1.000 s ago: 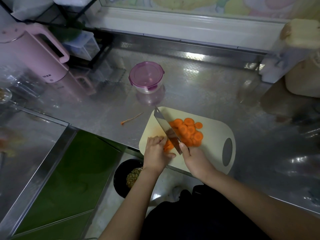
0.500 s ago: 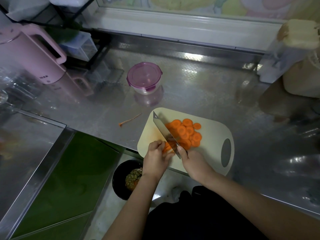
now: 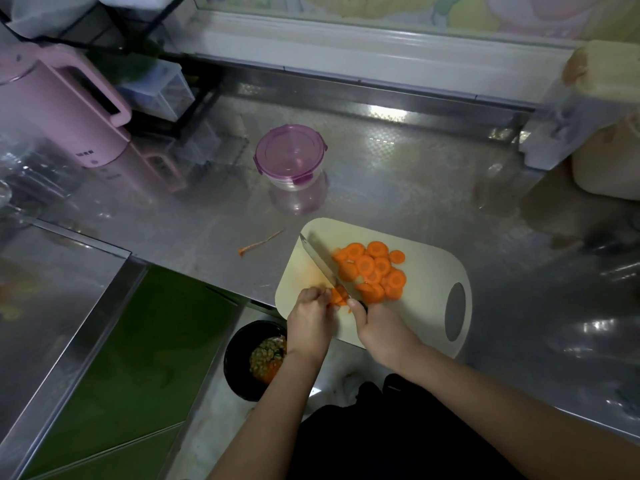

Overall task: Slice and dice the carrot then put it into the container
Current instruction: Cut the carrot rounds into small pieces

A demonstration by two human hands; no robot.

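At the near left corner of the cream plastic cutting board (image 3: 429,271), down to a short orange carrot stub (image 3: 337,295), pinched in the curled fingertips of the left hand (image 3: 311,317) and lying just ahead of those fingers, towards the board's middle. Against a second ago, a different set to the broad steel knife blade (image 3: 320,261): then leaning with its flat face showing, now turned up on edge and pressed down at the stub's cut end, close beside the left fingertips. Gripped by the right hand (image 3: 381,329), wrapped tight round the dark knife handle (image 3: 362,306) with one fingertip pushed forward at the blade's heel. Reads as one more round coming off, so slicing close to finished, with hardly any stub left to hold. Touching the blade's far side, a heap of orange carrot rounds (image 3: 372,268), all whole: no dicing begun. Beyond the board and well apart from both hands, on the shiny steel counter (image 3: 398,174), the round clear container with the purple clip lid (image 3: 290,157), shut, with nothing yet moved into it. Off to the board's left, a thin strip of carrot peel (image 3: 261,242) on the counter.
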